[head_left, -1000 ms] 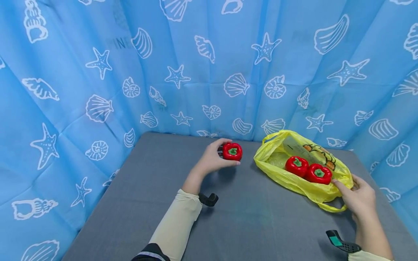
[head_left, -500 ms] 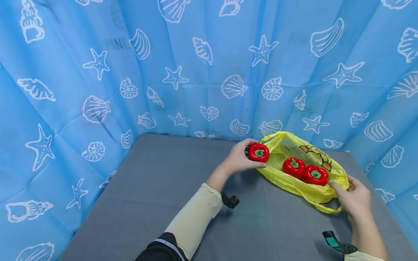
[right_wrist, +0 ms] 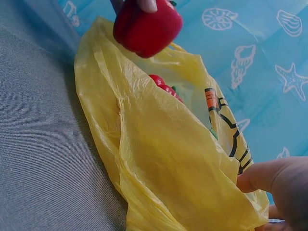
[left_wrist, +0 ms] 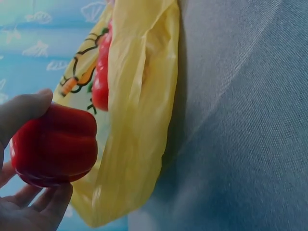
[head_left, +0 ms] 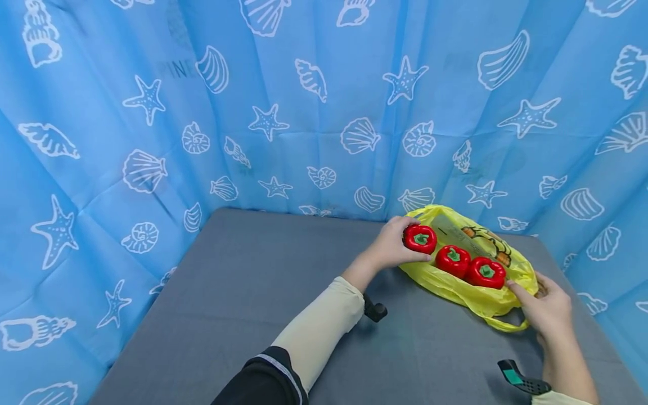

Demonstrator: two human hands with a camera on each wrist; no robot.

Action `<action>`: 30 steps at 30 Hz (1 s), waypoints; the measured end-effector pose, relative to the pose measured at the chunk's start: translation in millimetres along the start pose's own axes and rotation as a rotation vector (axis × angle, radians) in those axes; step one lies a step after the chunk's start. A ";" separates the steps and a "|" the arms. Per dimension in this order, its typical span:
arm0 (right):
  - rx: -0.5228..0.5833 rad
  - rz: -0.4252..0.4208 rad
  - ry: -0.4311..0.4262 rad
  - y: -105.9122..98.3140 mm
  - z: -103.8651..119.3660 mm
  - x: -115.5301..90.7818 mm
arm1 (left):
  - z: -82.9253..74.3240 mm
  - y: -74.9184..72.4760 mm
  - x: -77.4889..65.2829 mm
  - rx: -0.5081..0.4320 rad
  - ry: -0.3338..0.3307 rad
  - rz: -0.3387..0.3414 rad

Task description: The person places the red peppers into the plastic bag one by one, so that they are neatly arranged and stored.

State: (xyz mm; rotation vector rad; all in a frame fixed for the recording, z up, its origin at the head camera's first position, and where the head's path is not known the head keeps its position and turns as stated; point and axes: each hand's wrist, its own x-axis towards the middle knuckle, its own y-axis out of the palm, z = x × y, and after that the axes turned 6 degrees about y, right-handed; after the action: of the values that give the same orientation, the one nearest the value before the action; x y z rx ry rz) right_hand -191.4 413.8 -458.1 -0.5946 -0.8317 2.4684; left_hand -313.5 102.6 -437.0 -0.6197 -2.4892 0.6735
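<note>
My left hand (head_left: 392, 244) grips a red bell pepper (head_left: 419, 239) with a green stem, held over the left end of a yellow plastic bag (head_left: 445, 281). Two more red bell peppers (head_left: 453, 261) lie side by side in the bag's open mouth. At the bag's right end my right hand (head_left: 547, 304) pinches the rim between thumb and fingers. In the left wrist view, thumb and fingers wrap the held pepper (left_wrist: 55, 144) beside the bag (left_wrist: 139, 120). The right wrist view shows the thumb on the bag's edge; its other fingers are partly hidden.
A grey cloth-covered table (head_left: 243, 292) lies under the bag. Blue curtains (head_left: 304, 112) printed with white shells and starfish rise behind it and on both sides. One loose bag handle (head_left: 506, 326) lies on the table near my right hand.
My left hand has carried its pepper rightward, from above the table to over the bag's left end. My right hand keeps its hold on the rim, and the view has shifted slightly.
</note>
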 end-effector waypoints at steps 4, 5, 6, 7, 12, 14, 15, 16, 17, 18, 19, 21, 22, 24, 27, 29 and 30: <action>0.001 0.012 -0.006 -1.3 1.8 -0.7 | -3.3 7.1 6.6 0.029 -0.010 -0.012; 0.001 0.014 -0.009 -1.5 2.3 -0.7 | -3.5 8.8 8.3 0.048 -0.016 -0.012; 0.000 0.014 -0.014 -1.7 3.0 -0.7 | -3.6 10.4 9.7 0.064 -0.020 -0.011; 0.000 0.015 -0.018 -1.8 3.5 -0.7 | -3.5 12.0 11.2 0.087 -0.021 -0.006; 0.002 0.011 -0.023 -1.4 3.8 -1.0 | -4.2 18.0 15.5 0.144 -0.032 0.034; 0.003 0.009 -0.022 -1.1 3.5 -1.2 | -4.1 20.0 16.5 0.172 -0.032 0.047; 0.004 0.008 -0.021 -1.0 3.3 -1.3 | -3.9 20.9 16.8 0.187 -0.031 0.051; 0.004 0.007 -0.021 -1.0 3.2 -1.2 | -3.8 21.7 16.9 0.203 -0.032 0.055; 0.003 0.006 -0.020 -1.0 3.0 -1.3 | -3.5 22.5 17.0 0.218 -0.032 0.058; 0.002 0.005 -0.021 -1.0 2.8 -1.3 | -3.2 23.2 16.9 0.229 -0.034 0.059; 0.001 0.004 -0.022 -1.3 2.7 -1.2 | -2.8 23.8 16.6 0.234 -0.039 0.059; -0.002 0.005 -0.026 -1.7 2.5 -1.4 | -1.9 25.0 16.1 0.243 -0.053 0.058; -0.003 0.004 -0.029 -1.8 2.4 -1.5 | -1.4 25.6 15.8 0.248 -0.059 0.059; -0.004 0.005 -0.034 -2.0 1.8 -2.0 | -0.2 26.8 15.4 0.252 -0.067 0.060; -0.003 0.011 -0.036 -2.3 0.9 -2.5 | 1.1 29.0 15.4 0.254 -0.068 0.062; 0.000 0.013 -0.033 -2.4 0.1 -2.8 | 2.0 30.8 15.5 0.255 -0.069 0.062; 0.002 0.014 -0.031 -2.4 -0.1 -2.9 | 2.5 31.9 15.8 0.259 -0.069 0.063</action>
State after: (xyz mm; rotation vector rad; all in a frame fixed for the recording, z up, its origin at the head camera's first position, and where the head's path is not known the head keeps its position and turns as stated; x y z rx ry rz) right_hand -188.3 414.0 -455.9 -0.5646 -0.8400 2.4971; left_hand -317.8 135.0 -451.5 -0.5867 -2.3971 1.0377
